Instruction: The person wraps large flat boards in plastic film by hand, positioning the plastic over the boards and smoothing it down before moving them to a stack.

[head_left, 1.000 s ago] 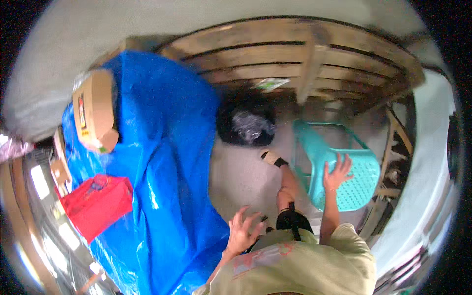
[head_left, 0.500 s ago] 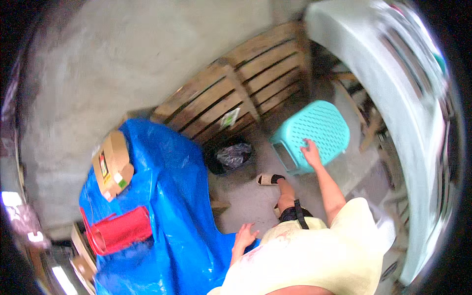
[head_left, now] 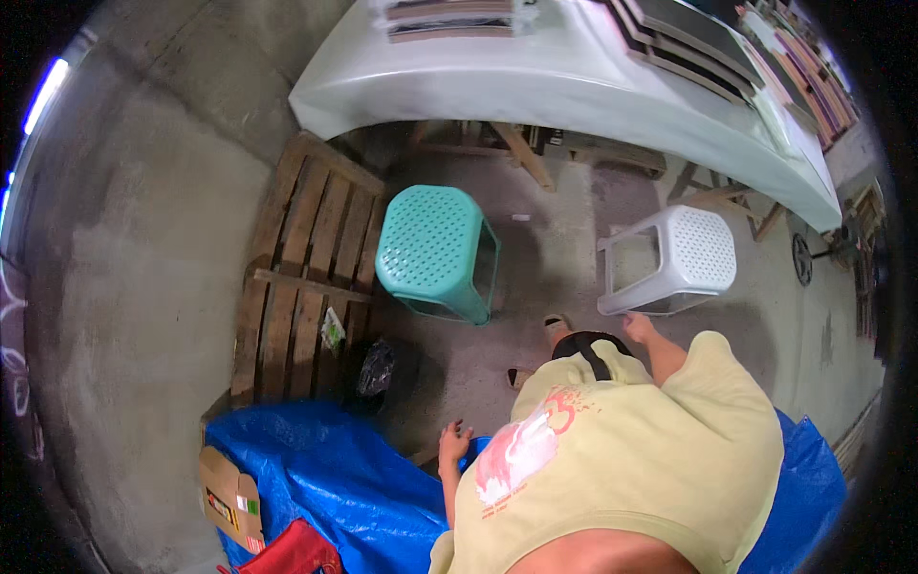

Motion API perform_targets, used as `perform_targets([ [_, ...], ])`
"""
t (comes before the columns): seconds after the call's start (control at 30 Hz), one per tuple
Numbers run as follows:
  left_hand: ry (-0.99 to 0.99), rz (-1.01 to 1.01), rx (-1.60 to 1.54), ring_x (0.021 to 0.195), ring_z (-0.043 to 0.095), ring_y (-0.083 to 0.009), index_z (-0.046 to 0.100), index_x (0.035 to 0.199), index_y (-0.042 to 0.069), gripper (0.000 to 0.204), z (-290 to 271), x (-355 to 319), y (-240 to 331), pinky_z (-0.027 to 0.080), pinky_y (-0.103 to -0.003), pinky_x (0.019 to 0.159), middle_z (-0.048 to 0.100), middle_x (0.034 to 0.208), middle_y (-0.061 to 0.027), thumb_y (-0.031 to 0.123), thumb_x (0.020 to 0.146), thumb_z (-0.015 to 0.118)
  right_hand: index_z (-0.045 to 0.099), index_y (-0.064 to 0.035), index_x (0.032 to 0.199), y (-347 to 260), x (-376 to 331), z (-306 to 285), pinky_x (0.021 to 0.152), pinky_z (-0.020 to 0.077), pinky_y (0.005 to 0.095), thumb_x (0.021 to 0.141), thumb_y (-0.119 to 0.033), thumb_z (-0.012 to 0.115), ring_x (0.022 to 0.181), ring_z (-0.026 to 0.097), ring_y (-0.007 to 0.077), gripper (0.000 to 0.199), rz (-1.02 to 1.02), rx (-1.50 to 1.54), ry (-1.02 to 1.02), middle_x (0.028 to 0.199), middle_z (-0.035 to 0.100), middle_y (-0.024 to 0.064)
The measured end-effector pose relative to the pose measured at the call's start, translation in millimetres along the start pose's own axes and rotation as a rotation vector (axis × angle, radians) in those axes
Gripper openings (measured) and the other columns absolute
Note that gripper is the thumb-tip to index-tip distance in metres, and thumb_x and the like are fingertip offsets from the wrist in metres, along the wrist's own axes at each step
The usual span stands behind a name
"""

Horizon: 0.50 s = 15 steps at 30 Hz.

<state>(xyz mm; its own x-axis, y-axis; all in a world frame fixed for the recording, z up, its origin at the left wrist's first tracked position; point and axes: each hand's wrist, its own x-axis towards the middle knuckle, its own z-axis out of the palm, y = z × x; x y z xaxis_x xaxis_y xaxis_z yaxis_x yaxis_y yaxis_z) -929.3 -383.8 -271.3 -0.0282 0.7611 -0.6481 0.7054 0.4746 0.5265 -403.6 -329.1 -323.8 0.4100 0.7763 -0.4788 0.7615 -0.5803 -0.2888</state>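
Observation:
My left hand [head_left: 455, 442] hangs low beside the blue tarp [head_left: 344, 469], its fingers apart and nothing in them. On my right side, my right hand [head_left: 639, 327] is lowered near the legs of a white plastic stool [head_left: 706, 251]; its fingers look curled, with no object showing in them. Whether it touches that stool I cannot tell. A turquoise plastic stool [head_left: 430, 234] with a perforated seat stands upright ahead to the left, apart from both hands.
A wooden pallet [head_left: 311, 258] leans at the left wall, with a black bin [head_left: 375, 373] near it. Ahead is a white-covered table [head_left: 535, 86] bearing stacked boards [head_left: 684, 43]. An opened cardboard box [head_left: 232, 497] and a red bag-like item [head_left: 292, 550] lie on the tarp.
The view has swung to the right, bringing the white stool fully into sight. My right hand, earlier over the turquoise stool's seat, is now away from it and drawn in closer to me.

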Motion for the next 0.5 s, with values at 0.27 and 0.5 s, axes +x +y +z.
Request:
perform_targets([
  [0.27,-0.254,0.033,0.3,0.097,0.053,-0.033,0.051,0.112,0.007,0.048,29.4,50.3,87.0,0.042,-0.037,0.084,0.054,0.104,-0.0215,0.03,0.071,0.061,0.055,-0.0068,0.106,-31.3,-5.4,-62.3,0.07,0.0464,0.0319,0.07,-0.023,0.063,0.081,0.057,0.0204,0.04,-0.352,0.327,-0.399,0.09,0.06,0.0118],
  [0.5,-0.15,0.429,0.367,0.093,0.054,-0.0314,0.051,0.108,0.005,0.044,85.7,132.2,262.9,0.044,-0.039,0.08,0.054,0.101,-0.0188,0.026,0.071,0.063,0.057,-0.004,0.099,163.6,27.1,-41.6,0.064,0.0459,0.0309,0.071,-0.017,0.058,0.073,0.056,0.0192,0.03,0.541,0.684,0.311,0.082,0.06,0.0113],
])
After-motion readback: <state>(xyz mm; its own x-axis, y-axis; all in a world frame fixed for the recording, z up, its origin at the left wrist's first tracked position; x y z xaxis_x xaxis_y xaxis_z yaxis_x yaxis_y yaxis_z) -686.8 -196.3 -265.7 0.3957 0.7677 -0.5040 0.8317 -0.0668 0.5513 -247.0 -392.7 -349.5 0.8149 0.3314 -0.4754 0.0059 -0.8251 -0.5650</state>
